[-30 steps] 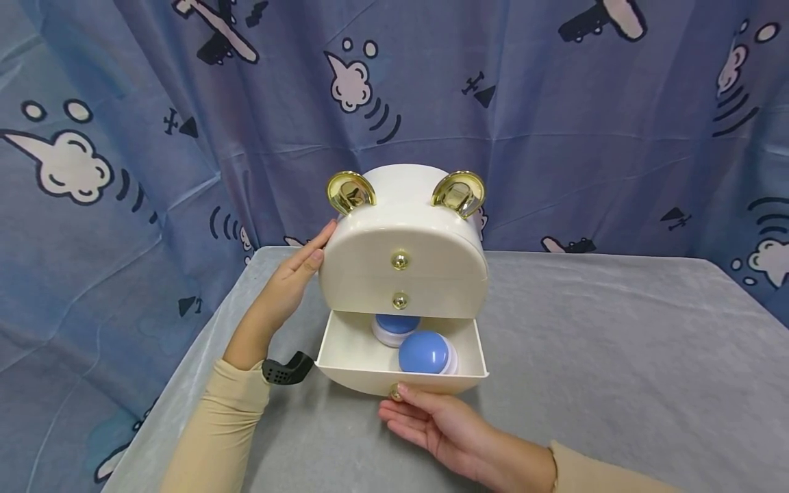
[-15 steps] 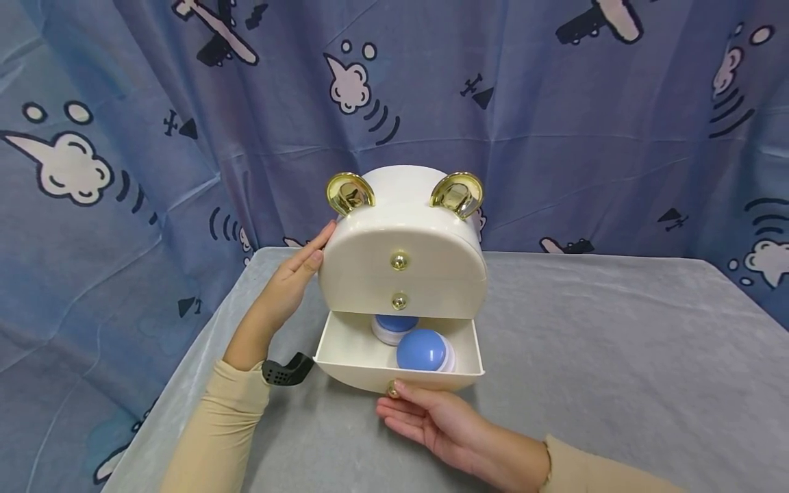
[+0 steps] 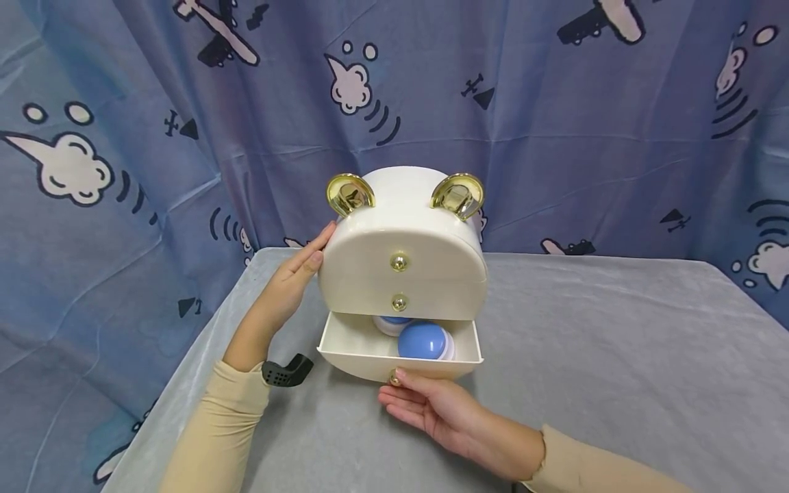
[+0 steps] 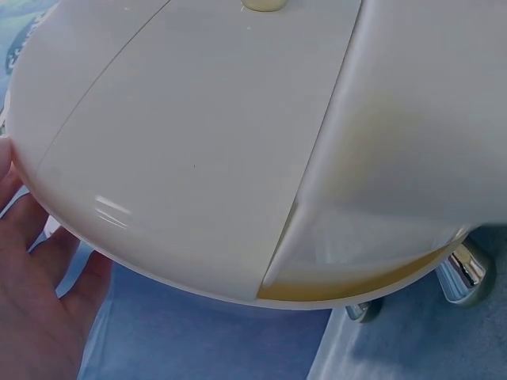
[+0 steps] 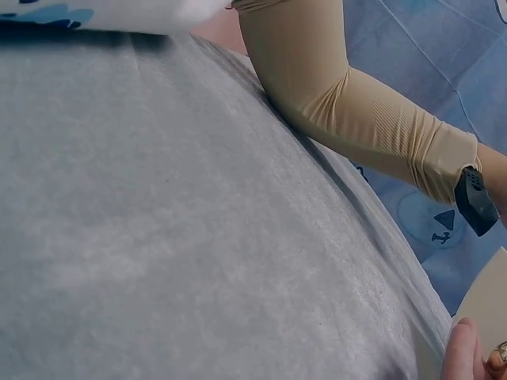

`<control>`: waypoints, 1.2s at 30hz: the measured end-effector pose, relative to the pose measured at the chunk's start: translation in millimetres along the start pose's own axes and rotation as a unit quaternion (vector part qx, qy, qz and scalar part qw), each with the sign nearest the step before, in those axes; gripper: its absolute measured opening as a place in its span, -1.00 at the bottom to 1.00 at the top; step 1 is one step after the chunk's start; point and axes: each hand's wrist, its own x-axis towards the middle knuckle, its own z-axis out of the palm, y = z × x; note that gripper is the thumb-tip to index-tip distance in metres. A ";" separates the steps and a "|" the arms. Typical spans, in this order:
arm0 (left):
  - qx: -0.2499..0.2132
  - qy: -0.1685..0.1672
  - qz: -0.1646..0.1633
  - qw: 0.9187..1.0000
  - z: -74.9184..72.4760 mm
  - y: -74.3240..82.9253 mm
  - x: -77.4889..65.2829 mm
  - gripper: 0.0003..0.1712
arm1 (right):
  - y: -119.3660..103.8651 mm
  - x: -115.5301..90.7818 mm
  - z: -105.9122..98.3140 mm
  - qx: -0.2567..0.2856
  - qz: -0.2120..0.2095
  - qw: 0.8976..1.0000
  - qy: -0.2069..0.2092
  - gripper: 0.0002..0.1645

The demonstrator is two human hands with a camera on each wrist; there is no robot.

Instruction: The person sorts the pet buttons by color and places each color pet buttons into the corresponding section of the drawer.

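A white rounded storage box (image 3: 370,281) with two gold ears (image 3: 457,194) stands on the table. Its bottom drawer (image 3: 357,366) is pulled out, while the upper fronts are closed. Inside the drawer lie a blue-topped round container (image 3: 422,341) with a white base and, behind it, a second such container (image 3: 390,327), partly hidden under the upper front. My left hand (image 3: 285,291) rests against the box's left side, fingers extended; the left wrist view shows its fingers (image 4: 47,253) along the rim. With thumb and finger my right hand (image 3: 440,418) pinches the gold drawer knob (image 3: 394,377).
Grey cloth covers the table (image 3: 616,356). A blue patterned curtain (image 3: 542,137) hangs right behind it and along the left. A black wrist mount (image 3: 287,370) juts from the left wrist, close to the drawer's left corner.
The drawer has slid inward somewhat, carrying both containers further under the upper front. My right hand has moved with the knob toward the box. The left hand has stayed in place.
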 end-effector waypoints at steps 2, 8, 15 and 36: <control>-0.001 0.000 -0.003 1.000 0.8 -0.5 -0.6 -0.42 | 0.2 0.6 -0.5 0.000 0.002 1.000 0.001 -0.82; -0.003 -0.005 -0.006 1.000 3.7 -1.0 -0.7 -0.43 | -0.1 3.9 -2.2 0.004 0.003 1.000 0.006 -0.82; 0.004 -0.004 -0.005 1.000 3.9 0.9 2.6 -0.43 | -5.8 11.4 -4.4 0.001 -0.009 1.000 0.002 -0.83; 0.013 0.012 -0.008 1.000 2.2 3.2 0.2 -0.44 | -13.6 22.2 -7.8 -0.021 -0.023 0.999 -0.013 -0.86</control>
